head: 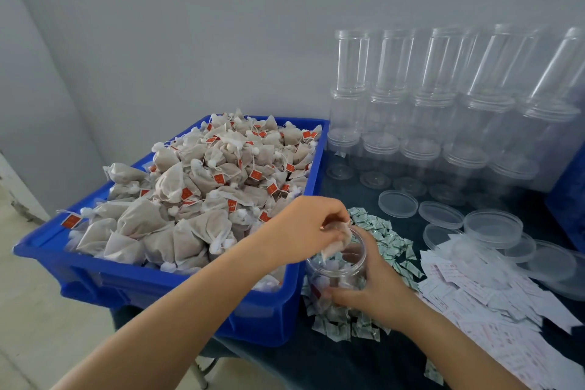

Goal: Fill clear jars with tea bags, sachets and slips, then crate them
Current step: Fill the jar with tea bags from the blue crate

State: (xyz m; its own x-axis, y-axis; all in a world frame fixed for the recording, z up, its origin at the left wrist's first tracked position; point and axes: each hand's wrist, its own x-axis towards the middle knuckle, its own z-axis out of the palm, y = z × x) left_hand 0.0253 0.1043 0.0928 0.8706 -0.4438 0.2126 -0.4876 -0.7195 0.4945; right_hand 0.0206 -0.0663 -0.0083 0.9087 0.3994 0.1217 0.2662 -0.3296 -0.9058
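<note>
Head view. Left hand [304,225]: pinches tea bags [337,241] over the mouth of the clear jar [340,266]. Right hand [376,286]: wrapped round that jar, near centre, apparently resting on the sachets [384,237]. Left: blue crate [177,291], heaped bags. Right: slips [493,301], lids [398,203]; far, stacked empty jars [437,104].

The slips [493,304] run off the right edge; their print is too small to read.
</note>
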